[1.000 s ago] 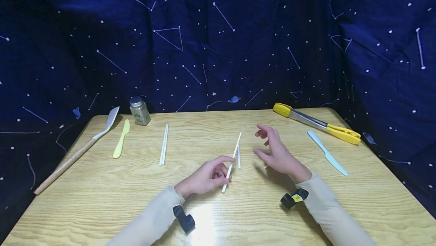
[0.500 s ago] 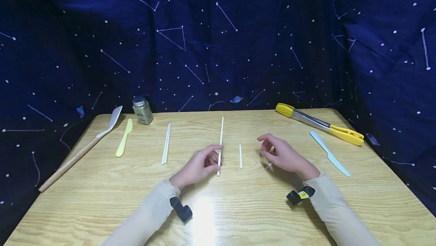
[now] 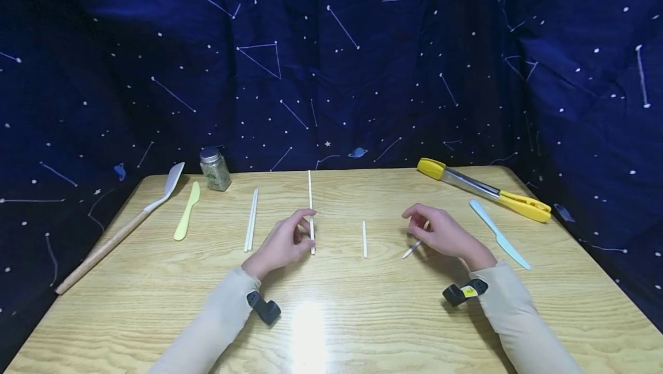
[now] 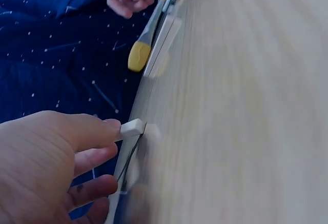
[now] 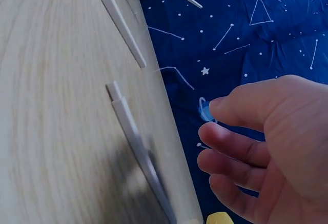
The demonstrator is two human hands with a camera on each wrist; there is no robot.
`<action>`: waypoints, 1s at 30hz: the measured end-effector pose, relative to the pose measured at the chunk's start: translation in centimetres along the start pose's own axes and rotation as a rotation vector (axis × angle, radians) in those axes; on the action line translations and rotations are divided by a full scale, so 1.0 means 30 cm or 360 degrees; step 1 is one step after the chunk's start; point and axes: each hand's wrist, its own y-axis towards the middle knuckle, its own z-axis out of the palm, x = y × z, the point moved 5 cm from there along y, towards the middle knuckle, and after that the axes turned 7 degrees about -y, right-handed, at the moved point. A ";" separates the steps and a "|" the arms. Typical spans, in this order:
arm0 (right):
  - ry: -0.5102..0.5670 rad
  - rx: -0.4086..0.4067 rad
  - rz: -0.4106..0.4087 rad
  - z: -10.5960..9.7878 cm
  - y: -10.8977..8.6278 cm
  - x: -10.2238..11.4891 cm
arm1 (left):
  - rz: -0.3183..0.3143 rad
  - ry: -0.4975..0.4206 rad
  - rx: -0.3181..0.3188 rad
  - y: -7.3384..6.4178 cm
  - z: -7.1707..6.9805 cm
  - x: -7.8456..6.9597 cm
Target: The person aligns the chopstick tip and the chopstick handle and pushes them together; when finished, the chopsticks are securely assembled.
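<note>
My left hand pinches a long white chopstick near its thick end. In the left wrist view that square end sticks out past the thumb tip, close to the tabletop. My right hand hovers at the right with loosely curled fingers, nothing between them. Beneath it lies a slim stick, mostly hidden in the head view; the right wrist view shows this slim stick with a narrower stepped end. A short white stick lies between the two hands.
Left of my left hand lie a pair of white chopsticks, a yellow knife, a wooden-handled spatula and a spice jar. At right are yellow tongs and a light blue knife. A starry cloth hangs behind the table.
My left hand has carried the chopstick leftward and away from the short white stick, turning it to point away from me. My right hand has shifted slightly right, its fingers a little more curled.
</note>
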 end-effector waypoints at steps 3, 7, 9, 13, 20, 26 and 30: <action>-0.0004 -0.0017 0.0004 0.001 -0.002 -0.006 | -0.0044 0.0025 0.0007 0.002 -0.021 0.020; -0.0005 -0.0070 -0.0013 0.003 -0.001 -0.013 | -0.0079 0.0040 0.0021 -0.001 -0.045 0.037; -0.0012 -0.0107 -0.0023 0.004 -0.001 -0.016 | -0.0092 0.0046 0.0040 -0.002 -0.051 0.042; -0.0028 -0.0143 -0.0027 0.005 0.001 -0.022 | -0.0140 0.0023 0.0128 -0.001 -0.056 0.050; -0.0014 -0.0132 -0.0011 0.009 0.002 -0.015 | -0.0242 0.0064 0.0280 -0.017 -0.081 0.053; -0.0016 -0.0107 -0.0005 0.013 0.004 -0.016 | -0.0235 0.0217 0.0349 -0.021 -0.078 0.056; -0.0011 -0.0093 0.0022 0.028 0.009 -0.019 | -0.0262 0.0207 0.0323 -0.014 -0.079 0.064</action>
